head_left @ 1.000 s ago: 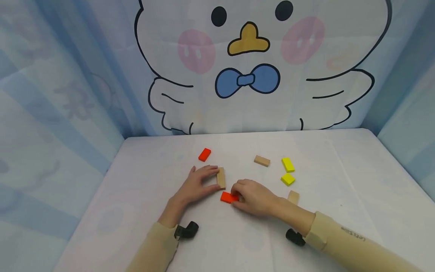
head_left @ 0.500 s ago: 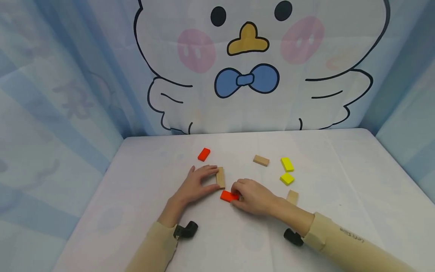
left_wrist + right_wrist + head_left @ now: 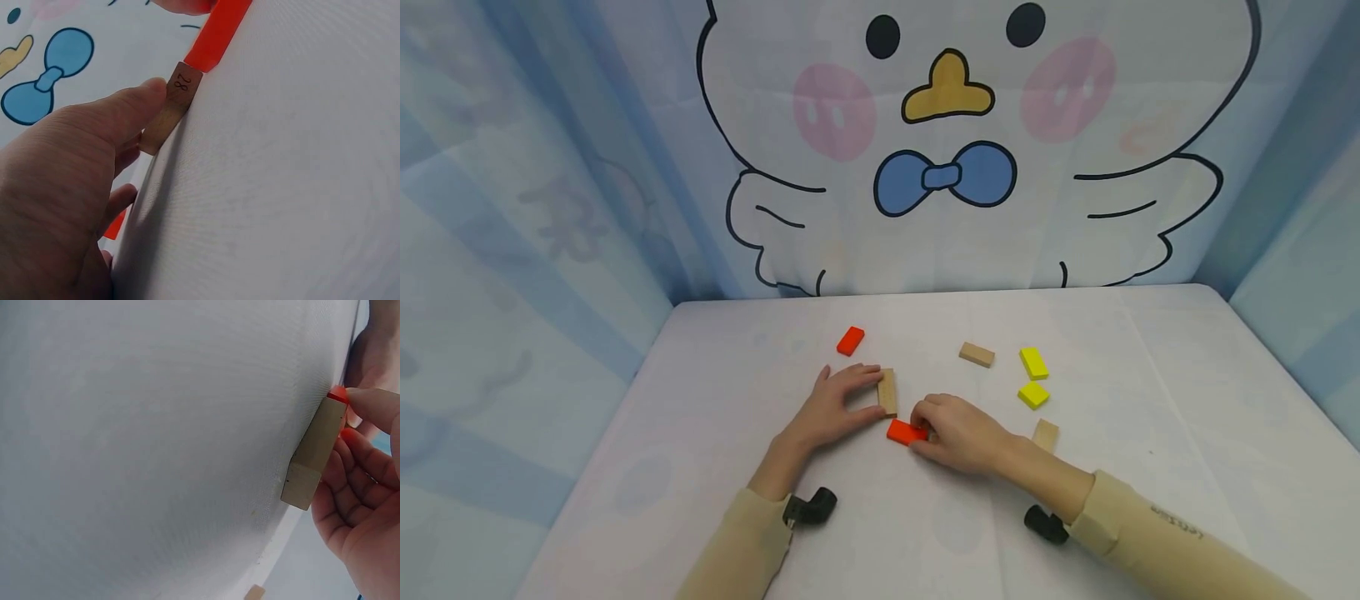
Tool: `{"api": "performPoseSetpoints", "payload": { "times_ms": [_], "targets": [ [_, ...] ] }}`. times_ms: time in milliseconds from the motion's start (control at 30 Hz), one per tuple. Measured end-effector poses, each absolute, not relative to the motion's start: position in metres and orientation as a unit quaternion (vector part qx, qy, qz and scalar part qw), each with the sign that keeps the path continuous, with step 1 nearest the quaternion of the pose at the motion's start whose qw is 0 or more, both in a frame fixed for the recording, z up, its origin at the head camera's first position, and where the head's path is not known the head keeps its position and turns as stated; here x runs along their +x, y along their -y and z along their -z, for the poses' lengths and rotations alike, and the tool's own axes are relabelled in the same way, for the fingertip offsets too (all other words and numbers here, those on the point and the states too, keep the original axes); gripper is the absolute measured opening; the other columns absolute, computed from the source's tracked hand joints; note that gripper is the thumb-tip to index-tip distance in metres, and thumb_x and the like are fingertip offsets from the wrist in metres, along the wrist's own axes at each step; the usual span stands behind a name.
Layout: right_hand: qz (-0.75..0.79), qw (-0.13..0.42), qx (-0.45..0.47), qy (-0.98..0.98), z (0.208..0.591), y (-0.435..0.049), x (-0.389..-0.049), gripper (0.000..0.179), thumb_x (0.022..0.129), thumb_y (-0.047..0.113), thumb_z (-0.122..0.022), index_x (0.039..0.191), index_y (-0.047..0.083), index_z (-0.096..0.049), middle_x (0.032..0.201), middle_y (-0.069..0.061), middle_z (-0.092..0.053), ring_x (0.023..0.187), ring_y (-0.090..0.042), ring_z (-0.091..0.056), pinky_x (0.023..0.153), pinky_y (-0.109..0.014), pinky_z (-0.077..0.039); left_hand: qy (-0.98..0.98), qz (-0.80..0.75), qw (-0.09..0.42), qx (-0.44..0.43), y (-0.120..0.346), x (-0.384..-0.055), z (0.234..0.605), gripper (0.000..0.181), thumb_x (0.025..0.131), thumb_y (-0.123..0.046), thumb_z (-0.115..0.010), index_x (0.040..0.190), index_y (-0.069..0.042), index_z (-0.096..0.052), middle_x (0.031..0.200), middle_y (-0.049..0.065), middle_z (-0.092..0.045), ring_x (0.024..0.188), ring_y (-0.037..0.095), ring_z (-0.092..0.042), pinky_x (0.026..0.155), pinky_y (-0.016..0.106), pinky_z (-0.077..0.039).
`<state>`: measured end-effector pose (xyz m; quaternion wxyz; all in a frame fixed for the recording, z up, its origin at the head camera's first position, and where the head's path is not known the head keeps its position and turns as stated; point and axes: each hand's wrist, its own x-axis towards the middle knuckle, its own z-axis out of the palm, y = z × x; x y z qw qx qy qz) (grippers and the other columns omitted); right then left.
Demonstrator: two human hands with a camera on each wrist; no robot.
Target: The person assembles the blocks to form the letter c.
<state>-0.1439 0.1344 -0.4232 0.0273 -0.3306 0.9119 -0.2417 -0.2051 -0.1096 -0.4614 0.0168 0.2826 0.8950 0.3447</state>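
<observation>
In the head view my left hand holds a plain wooden block, thumb at its near end and fingers toward its far end. The left wrist view shows the thumb against this block, which has "28" written on its end. My right hand pinches a red block between thumb and fingers. That red block meets the near corner of the numbered block in the left wrist view. Another wooden block lies just behind the red one, beside my right fingers; the hand mostly hides it from the head camera.
On the white table a second red block lies beyond my left hand. To the right are a wooden block, two yellow blocks and another wooden piece, partly covered by my right forearm. A printed curtain stands behind.
The red block in my right hand has shifted slightly away from me, closer to the wooden block at my left hand. Both hands otherwise keep nearly the same place.
</observation>
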Motion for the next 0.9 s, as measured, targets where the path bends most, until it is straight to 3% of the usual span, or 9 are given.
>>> {"api": "performPoseSetpoints", "payload": {
  "times_ms": [467,900],
  "targets": [
    [0.237,0.024,-0.337,-0.911,0.424,-0.133,-0.145,0.019,0.089,0.018,-0.080,0.100,0.009,-0.067,0.091,0.003,-0.061,0.078,-0.011,-0.052,0.072,-0.024,-0.051,-0.895,-0.346,0.016,0.283,0.112,-0.205,0.462,0.057,0.089,-0.032,-0.078,0.141,-0.013,-0.062,0.145,0.004,-0.057,0.140,0.024,-0.044,0.117,0.065,-0.006],
    [0.220,0.090,-0.270,-0.933,0.406,-0.163,-0.144,0.037,0.086,0.030,-0.081,0.111,0.010,-0.064,0.103,0.002,-0.060,0.092,-0.015,-0.055,0.085,-0.035,-0.053,-0.898,-0.341,0.024,0.279,0.110,-0.205,0.461,0.058,0.090,-0.034,-0.078,0.141,-0.014,-0.061,0.146,0.003,-0.056,0.141,0.024,-0.043,0.118,0.062,-0.005]
  ]
}}
